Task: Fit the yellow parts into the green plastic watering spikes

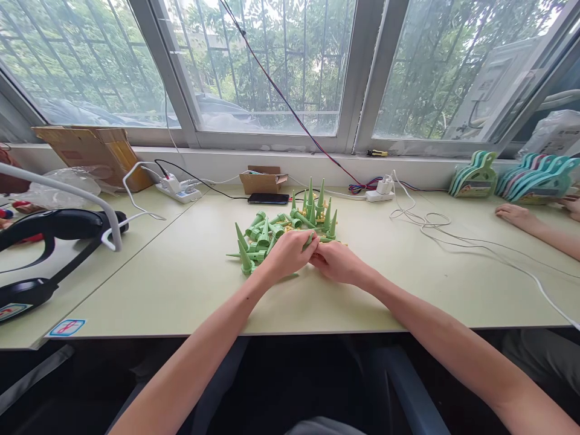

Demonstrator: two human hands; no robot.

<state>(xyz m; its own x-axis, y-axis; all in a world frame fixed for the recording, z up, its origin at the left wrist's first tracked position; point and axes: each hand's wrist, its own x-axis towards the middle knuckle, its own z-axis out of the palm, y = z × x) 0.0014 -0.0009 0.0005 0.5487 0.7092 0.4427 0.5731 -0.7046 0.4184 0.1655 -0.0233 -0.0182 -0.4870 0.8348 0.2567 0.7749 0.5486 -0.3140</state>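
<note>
My left hand [290,251] is closed around a green plastic spike [308,241], part of which shows above the fingers. Touching it from the right, my right hand [336,261] has its fingers pressed together; whatever they pinch is hidden. A heap of pale green cone-shaped plastic spikes [263,235] lies just beyond and left of the hands, some on their sides. Several more spikes [321,199] stand point up behind the hands, with small yellow parts [288,226] among them.
Behind the heap are a black phone [268,199] and a small cardboard box [263,181]. White cables [435,223] run across the right side. A black headset [54,235] lies left. At far right, another person's hand [516,214] rests near turquoise plastic pieces [534,178].
</note>
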